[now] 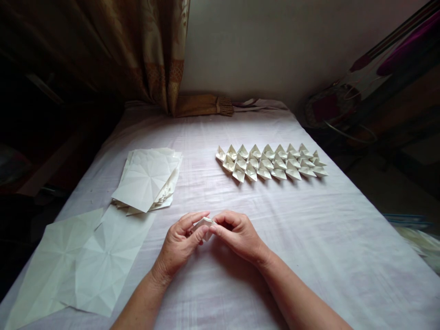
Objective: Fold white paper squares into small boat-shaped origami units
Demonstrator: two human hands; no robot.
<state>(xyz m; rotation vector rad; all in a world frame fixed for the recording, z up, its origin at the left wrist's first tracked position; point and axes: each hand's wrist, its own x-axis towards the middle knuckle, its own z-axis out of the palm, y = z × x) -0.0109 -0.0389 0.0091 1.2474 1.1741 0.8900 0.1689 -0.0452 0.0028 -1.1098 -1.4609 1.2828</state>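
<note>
Left hand (182,236) and right hand (239,233) pinch a small folded paper piece (205,222) over the cloth (292,284). Two loose creased sheets (106,263) and a stack (146,176), at left, seem left to fold; rows of pointed units (264,172), farther right, look finished. Beyond, a curtain (160,59) hangs out of the way.

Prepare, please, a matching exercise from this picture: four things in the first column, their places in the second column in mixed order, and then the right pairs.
Things
1. small folded paper
2. pointed paper shapes
3. stack of creased sheets
4. patterned curtain

Places
A. hanging at the back, left of the middle
B. piled on the left half of the pale cloth
C. held between the left hand and the right hand
D. in rows on the cloth's right half

Pairs: 1-C, 2-D, 3-B, 4-A
</note>
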